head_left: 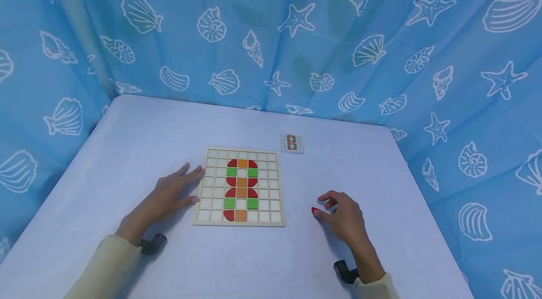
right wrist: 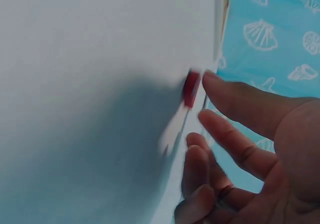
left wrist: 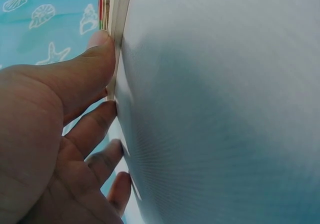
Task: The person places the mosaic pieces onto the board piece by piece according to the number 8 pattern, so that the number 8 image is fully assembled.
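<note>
A square wooden grid board (head_left: 273,223) lies on the table, with red quarter-round, green square and orange square tiles forming a figure-eight shape. The bottom row of that shape holds a red tile (head_left: 228,215) and an orange tile (head_left: 240,215). My left hand (head_left: 169,195) rests at the board's left edge, fingers spread, thumb and fingertips against the side in the left wrist view. Right of the board, my right hand (head_left: 345,216) is over a loose red tile (right wrist: 191,88). The thumb is at the tile, while the index finger stands apart from it; whether the thumb touches is unclear.
A small pattern card (head_left: 292,143) with a similar coloured figure lies behind the board's right corner. White cloth covers the table (head_left: 237,261). A blue curtain (head_left: 271,54) with shell and starfish prints hangs behind and at the sides.
</note>
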Motion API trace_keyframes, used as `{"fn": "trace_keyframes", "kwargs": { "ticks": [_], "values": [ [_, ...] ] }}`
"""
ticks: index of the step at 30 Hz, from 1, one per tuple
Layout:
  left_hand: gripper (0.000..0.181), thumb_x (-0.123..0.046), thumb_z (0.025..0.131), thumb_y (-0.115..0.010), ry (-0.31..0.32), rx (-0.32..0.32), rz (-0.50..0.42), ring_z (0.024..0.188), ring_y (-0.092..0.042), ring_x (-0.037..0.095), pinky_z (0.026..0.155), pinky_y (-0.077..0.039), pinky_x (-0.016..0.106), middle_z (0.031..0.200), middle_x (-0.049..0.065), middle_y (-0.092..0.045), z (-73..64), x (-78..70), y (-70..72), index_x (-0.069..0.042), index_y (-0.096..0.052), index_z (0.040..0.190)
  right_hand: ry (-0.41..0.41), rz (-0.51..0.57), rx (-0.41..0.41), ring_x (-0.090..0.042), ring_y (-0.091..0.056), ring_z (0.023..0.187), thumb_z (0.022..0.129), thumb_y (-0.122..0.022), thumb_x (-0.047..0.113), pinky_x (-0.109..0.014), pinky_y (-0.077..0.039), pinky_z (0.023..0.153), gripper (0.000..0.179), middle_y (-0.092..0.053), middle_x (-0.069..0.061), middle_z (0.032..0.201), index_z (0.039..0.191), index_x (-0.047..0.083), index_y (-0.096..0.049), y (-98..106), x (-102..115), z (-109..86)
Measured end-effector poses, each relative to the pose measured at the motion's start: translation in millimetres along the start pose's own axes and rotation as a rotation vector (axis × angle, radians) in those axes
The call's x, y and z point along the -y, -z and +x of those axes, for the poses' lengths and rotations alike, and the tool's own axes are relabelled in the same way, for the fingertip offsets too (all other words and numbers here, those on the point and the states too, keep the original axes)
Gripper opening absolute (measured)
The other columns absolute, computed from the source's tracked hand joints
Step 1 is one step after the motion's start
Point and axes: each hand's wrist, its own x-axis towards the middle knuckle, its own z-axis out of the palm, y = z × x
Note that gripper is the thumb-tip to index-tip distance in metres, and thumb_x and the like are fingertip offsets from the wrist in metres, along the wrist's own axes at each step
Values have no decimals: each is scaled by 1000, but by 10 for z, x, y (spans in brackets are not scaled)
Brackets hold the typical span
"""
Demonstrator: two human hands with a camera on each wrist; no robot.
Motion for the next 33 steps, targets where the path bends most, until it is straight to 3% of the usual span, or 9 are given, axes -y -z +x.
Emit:
{"fn": "trace_keyframes", "kwargs": {
  "ticks": [7,17,24,30,33],
  "values": [
    [79,-26,94,-81,10,2,8,159,-28,50,119,-35,73,169,16,-43,8,-1,5,-13,-44,163,6,-24,68,-22,-56,87,90,-86,19,-31,-46,69,20,-64,-5,95,102,15,-70,-17,-99,39],
    [78,-24,94,-81,-7,-5,7,159,-29,51,119,-34,74,168,16,-44,-3,10,-6,-12,-45,162,103,87,116,-17,-56,81,93,-81,9,-27,-49,71,20,-61,-1,84,99,17,-64,-134,6,22],
    [78,-25,95,-81,14,6,-25,160,-26,49,120,-28,78,170,14,-42,9,1,-9,-14,-44,163,215,169,82,-14,-62,79,96,-79,10,-22,-53,70,13,-76,5,91,102,21,-79,-164,101,2],
    [78,-24,95,-81,10,2,-23,160,-26,49,121,-29,77,169,15,-42,15,7,-18,-14,-44,163,279,212,60,-12,-63,83,91,-82,4,-21,-55,74,23,-76,8,94,106,21,-80,-178,211,-10],
    [78,-24,94,-82,0,-7,-17,160,-27,50,121,-31,76,169,15,-43,18,16,-27,-13,-45,162,300,215,46,-13,-63,85,92,-83,8,-22,-55,75,21,-74,10,96,103,24,-77,-209,266,-13]
  ]
}}
